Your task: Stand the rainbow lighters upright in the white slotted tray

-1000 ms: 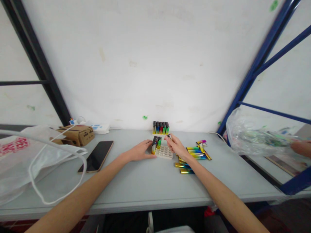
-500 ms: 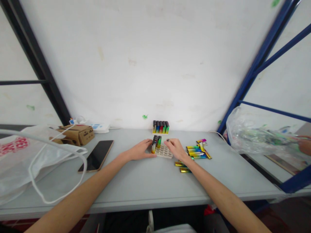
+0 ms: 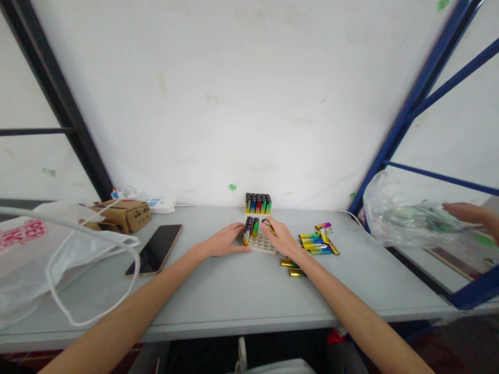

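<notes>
A pale tray [image 3: 263,245] with rows of round-edged slots lies on the desk between my hands. Several lighters stand upright in its left part, among them a green lighter [image 3: 255,227] and an orange-and-silver lighter [image 3: 246,237]. My left hand [image 3: 228,241] steadies the tray's left side, thumb at the front corner and fingers curled toward the back. Over the tray's right rear, my right hand [image 3: 281,236] pinches a tilted lighter [image 3: 266,223], partly hidden by the fingers. Shiny loose lighters [image 3: 317,244] lie in a pile right of this hand.
A full block of lighters [image 3: 258,203] stands against the wall. At left are a phone [image 3: 155,250], a cardboard box [image 3: 125,215], a white plastic bag [image 3: 35,254] and a looping white cable [image 3: 134,270]. Beyond the blue frame, another person's hand [image 3: 470,214] is at a clear bag [image 3: 405,218].
My right hand has turned slightly, and the lighter in its fingers shows more clearly over the tray. My left hand stays put. The other person's hand has come further into view.
</notes>
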